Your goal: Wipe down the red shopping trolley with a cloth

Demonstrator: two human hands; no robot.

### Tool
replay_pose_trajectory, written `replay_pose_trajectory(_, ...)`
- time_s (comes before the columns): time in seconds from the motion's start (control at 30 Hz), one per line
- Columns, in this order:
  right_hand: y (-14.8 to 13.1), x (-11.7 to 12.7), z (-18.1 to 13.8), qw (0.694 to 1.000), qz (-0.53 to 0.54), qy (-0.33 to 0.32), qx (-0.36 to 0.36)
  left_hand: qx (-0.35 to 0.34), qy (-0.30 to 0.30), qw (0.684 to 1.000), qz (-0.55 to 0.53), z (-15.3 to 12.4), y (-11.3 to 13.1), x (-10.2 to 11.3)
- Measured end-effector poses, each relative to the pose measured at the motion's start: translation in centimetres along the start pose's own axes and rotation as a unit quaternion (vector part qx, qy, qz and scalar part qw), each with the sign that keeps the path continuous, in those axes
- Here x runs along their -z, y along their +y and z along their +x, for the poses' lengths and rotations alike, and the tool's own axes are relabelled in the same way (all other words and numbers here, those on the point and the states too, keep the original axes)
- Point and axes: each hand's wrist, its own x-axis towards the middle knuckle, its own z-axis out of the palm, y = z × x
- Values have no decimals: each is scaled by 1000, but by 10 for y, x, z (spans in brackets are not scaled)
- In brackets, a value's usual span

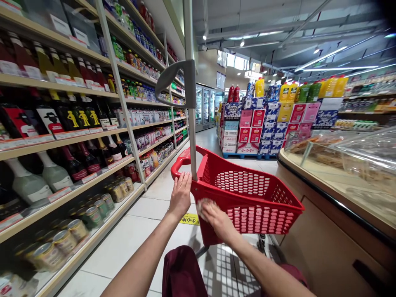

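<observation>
A red plastic shopping cart (247, 198) with perforated sides stands in front of me, its small basket pointing right. My left hand (182, 194) lies on the cart's near left corner, fingers stretched out on the red plastic below the handle loop (176, 168). Against the near side panel, my right hand (218, 218) is closed on a pale crumpled cloth (204, 206), its fingers smeared by motion. A grey metal pole (191, 128) rises from the cart's corner and carries a grey loop-shaped bracket (190, 84).
Shelves of bottles and cans (93, 173) run along the left. A glass-fronted counter with packed food (328, 165) stands close on the right. Stacked drink cartons (250, 128) are farther ahead. On the tiled floor is a yellow caution sticker (189, 219). Dark red trousers (182, 272) show below.
</observation>
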Motion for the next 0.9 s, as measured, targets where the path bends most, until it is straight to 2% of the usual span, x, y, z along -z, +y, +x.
replay_pose_trajectory(0.1,4,7,-19,1000,10,4,-13,2,2,1000,7,0,1,-1)
replay_pose_trajectory(0.2,17,20,-7,997,13,52,-64,13,18,1000,12,0,4,-4)
replay_pose_trajectory(0.27,23,21,-4,995,-1,70,-65,19,23,999,18,0,5,-5)
replay_pose_trajectory(0.43,21,9,-47,999,-25,18,-11,14,21,999,23,1,7,-5)
replay_pose_trajectory(0.5,26,16,-53,999,-16,29,-27,20,34,999,23,1,10,-5)
replay_pose_trajectory(0.6,41,32,-45,995,-10,61,-76,55,72,996,16,2,21,-9)
replay_pose_trajectory(0.67,48,37,-46,995,-21,52,-87,48,77,996,14,3,34,-13)
replay_pose_trajectory(0.8,48,36,-71,997,-42,-5,-66,-73,-18,997,21,7,65,-26)
replay_pose_trajectory(0.9,57,43,-77,995,-48,16,-88,-70,-71,994,37,11,80,-33)
